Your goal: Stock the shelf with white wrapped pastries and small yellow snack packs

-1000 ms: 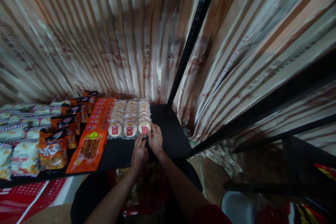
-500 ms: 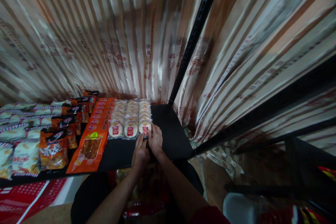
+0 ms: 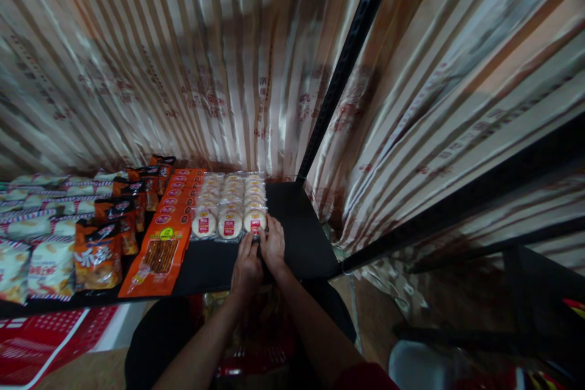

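On the black shelf (image 3: 299, 237), clear-wrapped packets of round white cakes or crackers lie overlapped in three columns. At the front of the right-hand column is a round cracker packet (image 3: 255, 220) with a red label. My left hand (image 3: 247, 267) has its fingers at that packet's near edge. My right hand (image 3: 273, 246) grips its right side, thumb near the label. Both hands look closed on the packet, though the undersides of the fingers are hidden. Two similar front packets, the middle one (image 3: 229, 225) and the left one (image 3: 203, 224), lie alongside.
Orange flat snack packs (image 3: 155, 256) overlap in a column to the left. Beyond them stand orange-and-black bags (image 3: 97, 256) and pale snack bags (image 3: 51, 265). A black metal post (image 3: 336, 82) rises at the shelf's back corner before striped curtains (image 3: 228, 73). A red basket (image 3: 55, 338) sits below left.
The view has shifted slightly, so the shelf goods appear a little farther right. Both hands stay at the same front packet, with hardly any movement of the fingers.
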A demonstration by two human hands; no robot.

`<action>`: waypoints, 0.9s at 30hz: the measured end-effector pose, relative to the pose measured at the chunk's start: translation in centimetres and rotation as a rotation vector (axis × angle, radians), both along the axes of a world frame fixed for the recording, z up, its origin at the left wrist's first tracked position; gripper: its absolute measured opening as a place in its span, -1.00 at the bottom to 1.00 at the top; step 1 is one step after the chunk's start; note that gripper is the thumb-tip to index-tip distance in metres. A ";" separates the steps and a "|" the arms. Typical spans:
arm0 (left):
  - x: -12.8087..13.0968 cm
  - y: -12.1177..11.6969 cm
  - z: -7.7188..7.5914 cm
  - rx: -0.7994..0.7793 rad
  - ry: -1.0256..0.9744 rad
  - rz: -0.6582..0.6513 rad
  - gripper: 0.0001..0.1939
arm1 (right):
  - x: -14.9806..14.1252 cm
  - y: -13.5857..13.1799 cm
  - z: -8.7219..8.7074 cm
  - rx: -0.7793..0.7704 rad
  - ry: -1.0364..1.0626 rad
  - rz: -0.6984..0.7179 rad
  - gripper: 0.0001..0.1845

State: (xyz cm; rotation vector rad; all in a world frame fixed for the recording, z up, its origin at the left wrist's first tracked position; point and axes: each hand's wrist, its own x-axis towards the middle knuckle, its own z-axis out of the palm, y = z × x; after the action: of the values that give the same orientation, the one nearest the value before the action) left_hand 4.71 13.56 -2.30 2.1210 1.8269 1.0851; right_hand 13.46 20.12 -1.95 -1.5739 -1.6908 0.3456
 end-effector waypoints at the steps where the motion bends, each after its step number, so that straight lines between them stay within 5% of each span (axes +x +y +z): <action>1: 0.0 0.0 0.0 0.001 0.008 0.000 -0.57 | 0.0 0.0 0.0 0.003 0.014 -0.005 -0.52; 8: 0.1 0.0 -0.3 0.050 0.050 0.006 -0.57 | 0.5 -0.5 0.2 0.040 0.256 -0.005 -0.53; 15: -0.1 -0.6 -0.2 0.075 0.044 -0.029 -0.58 | 1.1 -2.1 0.4 0.072 0.216 -0.005 -0.59; 27: -0.5 -6.5 1.0 0.183 -0.035 -0.142 -0.69 | -0.3 -9.3 0.5 0.072 0.317 0.163 -0.55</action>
State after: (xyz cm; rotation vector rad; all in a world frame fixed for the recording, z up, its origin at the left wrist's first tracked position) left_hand 4.22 7.05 -1.28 2.2758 1.5891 1.2887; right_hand 13.14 10.77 -1.42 -1.2574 -1.5663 0.5781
